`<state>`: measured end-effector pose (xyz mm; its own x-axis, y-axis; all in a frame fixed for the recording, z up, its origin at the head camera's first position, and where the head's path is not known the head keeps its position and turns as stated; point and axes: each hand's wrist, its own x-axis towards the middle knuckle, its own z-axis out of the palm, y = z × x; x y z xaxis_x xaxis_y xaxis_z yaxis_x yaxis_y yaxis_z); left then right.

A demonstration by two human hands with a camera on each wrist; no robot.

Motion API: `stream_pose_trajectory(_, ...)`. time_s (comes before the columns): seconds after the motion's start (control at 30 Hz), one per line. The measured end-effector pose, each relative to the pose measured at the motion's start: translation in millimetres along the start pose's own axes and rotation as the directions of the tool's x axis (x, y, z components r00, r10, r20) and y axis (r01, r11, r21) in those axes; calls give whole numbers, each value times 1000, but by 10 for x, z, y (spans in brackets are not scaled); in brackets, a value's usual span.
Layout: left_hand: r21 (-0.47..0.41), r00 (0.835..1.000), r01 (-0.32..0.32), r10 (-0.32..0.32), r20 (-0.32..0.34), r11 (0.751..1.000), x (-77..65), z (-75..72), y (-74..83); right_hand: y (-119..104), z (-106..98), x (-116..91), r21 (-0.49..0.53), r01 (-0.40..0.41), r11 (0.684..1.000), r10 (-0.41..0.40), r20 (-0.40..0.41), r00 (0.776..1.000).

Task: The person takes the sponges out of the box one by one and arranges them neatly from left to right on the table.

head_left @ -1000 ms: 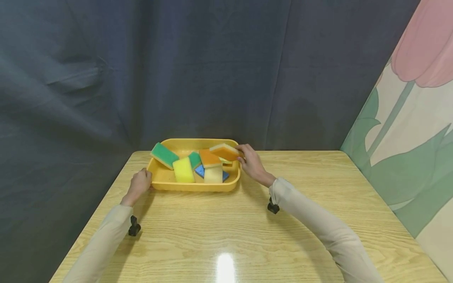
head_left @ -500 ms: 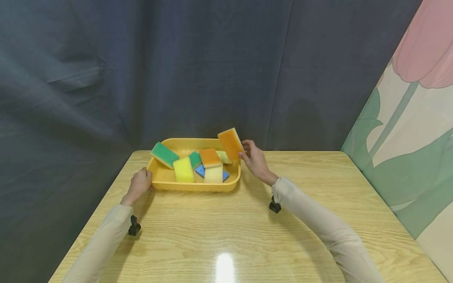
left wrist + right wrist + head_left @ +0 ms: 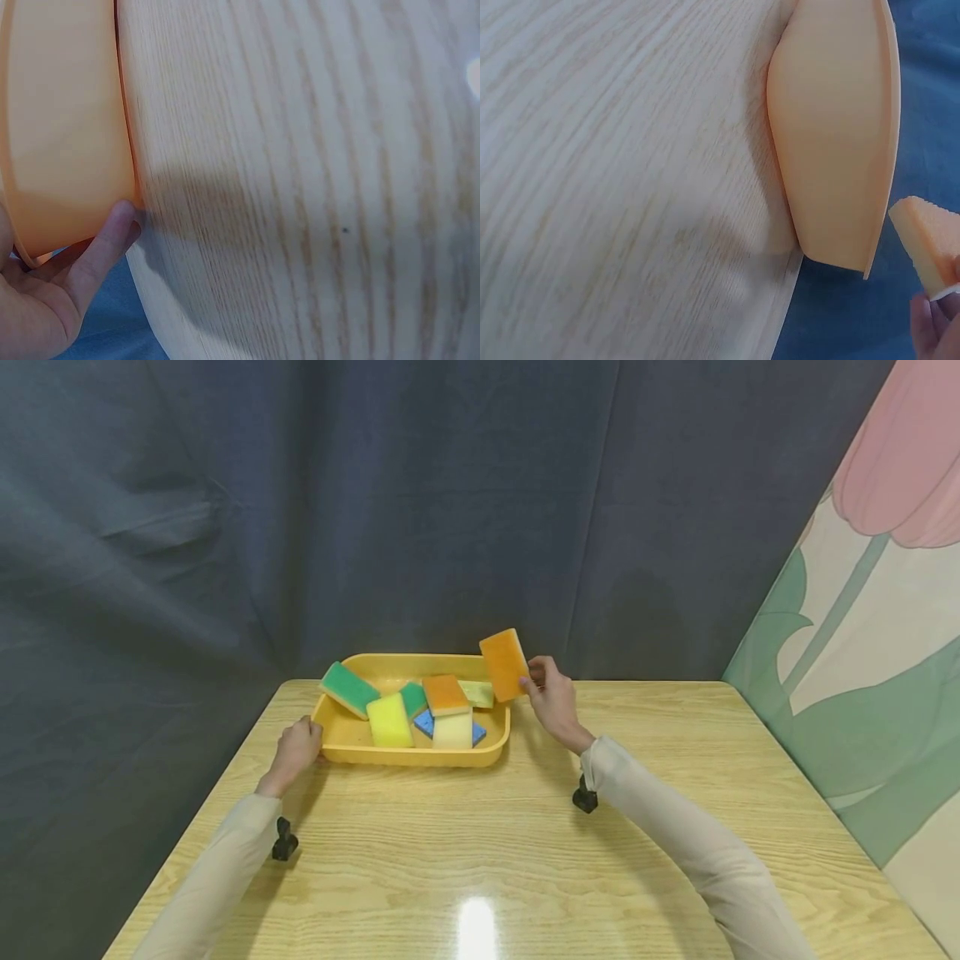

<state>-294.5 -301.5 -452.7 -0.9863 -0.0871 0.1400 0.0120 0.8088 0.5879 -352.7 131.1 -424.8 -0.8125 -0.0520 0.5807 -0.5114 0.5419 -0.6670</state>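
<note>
My right hand (image 3: pixel 557 697) pinches an orange-faced sponge (image 3: pixel 504 664) by its lower right edge, holding it up on end above the right rim of a yellow plastic tray (image 3: pixel 408 757). In the right wrist view the sponge (image 3: pixel 922 240) shows a pale foam side, past the tray's end. At the tray's left end my left hand (image 3: pixel 297 745) grips the rim, with a finger along the outer wall in the left wrist view. Inside the tray lie a green sponge (image 3: pixel 350 689), a yellow sponge (image 3: pixel 390 721), another orange sponge (image 3: pixel 445 695), a cream sponge (image 3: pixel 452 732) and a blue sponge (image 3: pixel 479 733) partly hidden beneath.
The tray stands toward the far edge of a light wooden table (image 3: pixel 450 835). Behind it hangs a dark blue curtain (image 3: pixel 465 510). To the right is a panel with a printed tulip (image 3: pixel 892 468). A smaller green piece (image 3: pixel 412 699) and a pale yellow sponge (image 3: pixel 477 693) also lie in the tray.
The orange sponge has been raised from inside the tray, turned from nearly flat to upright, and shifted right with my right hand. My left hand and the tray have stayed put.
</note>
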Motion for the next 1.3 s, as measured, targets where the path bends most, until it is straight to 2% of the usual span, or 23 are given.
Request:
stream_pose_trajectory(0.37,-5,1000,-16,16,-9,1000,-15,0,7,95,-105,0,-43,-56,997,55,-32,998)
stream_pose_trajectory(0.6,-5,1000,-20,20,-16,1000,-28,-5,16,148,-127,-26,-83,-67,994,68,10,998)
stream_pose_trajectory(1.3,-10,1000,-18,18,-5,1000,-6,-10,8,178,-182,-70,-176,-138,975,150,57,987)
